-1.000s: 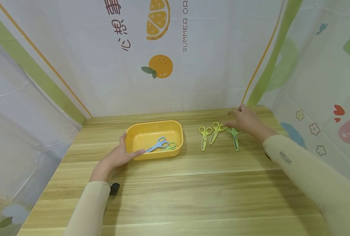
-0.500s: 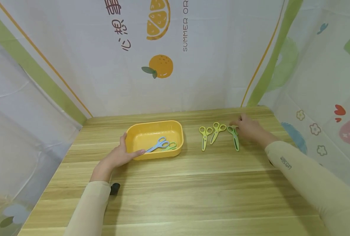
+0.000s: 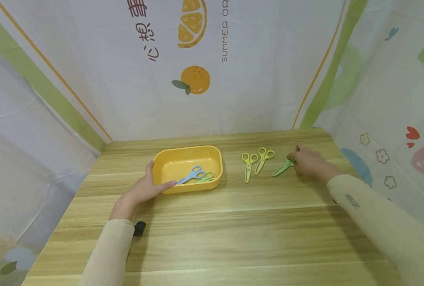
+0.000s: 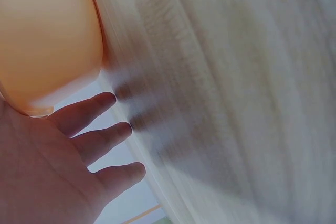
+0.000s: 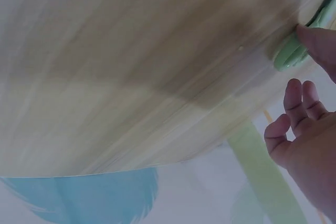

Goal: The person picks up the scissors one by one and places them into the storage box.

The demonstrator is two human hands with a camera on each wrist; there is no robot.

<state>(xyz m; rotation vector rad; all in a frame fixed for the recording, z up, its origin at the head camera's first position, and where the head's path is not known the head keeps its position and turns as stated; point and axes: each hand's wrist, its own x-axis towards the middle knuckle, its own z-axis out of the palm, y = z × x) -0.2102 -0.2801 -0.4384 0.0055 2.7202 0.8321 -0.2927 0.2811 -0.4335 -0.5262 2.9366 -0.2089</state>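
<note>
My left hand [image 3: 144, 188] rests around the left front corner of a yellow box [image 3: 187, 149], its thumb along the front rim. In the left wrist view the visible fingers [image 4: 107, 140] are extended and spread beside the box wall [image 4: 47, 30]. Inside the box lie blue scissors [image 3: 189, 175] and partly hidden green scissors [image 3: 208, 177]. With its thumb at the handle, my right hand [image 3: 308, 160] pinches another pair of green scissors [image 3: 281, 170] low over the table; its handle [image 5: 289, 53] shows in the right wrist view. The fingers' far side is hidden.
Two yellow-green scissors, one pair [image 3: 248, 170] and another pair [image 3: 264, 162], lie between the box and my right hand. A printed curtain [image 3: 247, 91] rises behind the wooden table [image 3: 233, 238]. A small black object [image 3: 139, 228] sits by my left wrist.
My right hand has come down onto the green scissors' handle and moved slightly right. The scissors have turned, their tip swinging left. The left hand and box have stayed put.
</note>
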